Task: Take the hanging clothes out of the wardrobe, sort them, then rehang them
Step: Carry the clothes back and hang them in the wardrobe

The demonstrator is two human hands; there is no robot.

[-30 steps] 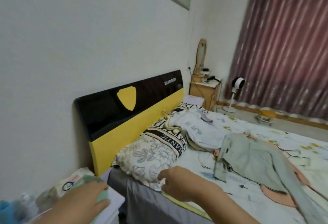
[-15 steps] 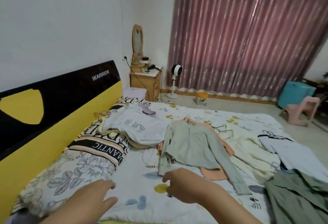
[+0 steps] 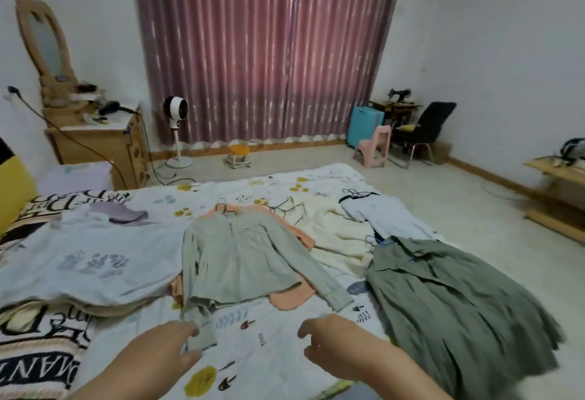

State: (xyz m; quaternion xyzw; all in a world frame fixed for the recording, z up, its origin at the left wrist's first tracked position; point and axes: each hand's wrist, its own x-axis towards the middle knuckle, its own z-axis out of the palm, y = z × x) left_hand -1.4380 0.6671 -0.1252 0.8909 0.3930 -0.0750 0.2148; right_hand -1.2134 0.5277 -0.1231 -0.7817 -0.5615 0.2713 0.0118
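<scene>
— What was cut off or hard to make out?

— Both forearms ran out of the bottom edge, so only the hands showed. The left hand lay over the bed with its fingers fairly straight, its grip slack and holding nothing that I could see; its fingertips were right at the cuff of the grey-green top, though I could not tell whether they touched it. The right hand hovered beside it, fingers loosely curled, grip empty.

— And the clothes?

— All spread flat on the bed. The grey-green top looked soft and knitted, long-sleeved, lying over a peach garment mostly hidden beneath it; only peach edges showed. A hanger hook poked out at its collar. To the left lay a pale blue T-shirt with a blurred print. To the right, a cream fleecy garment, crumpled, partly covered by an olive dress with a pleated, flaring skirt. Behind that sat a white top on a dark hanger. Loose wire hangers lay near the cream piece, thin and hard to count.

— Anything else?

— Ribbed mauve curtains and a white pedestal fan.
</scene>
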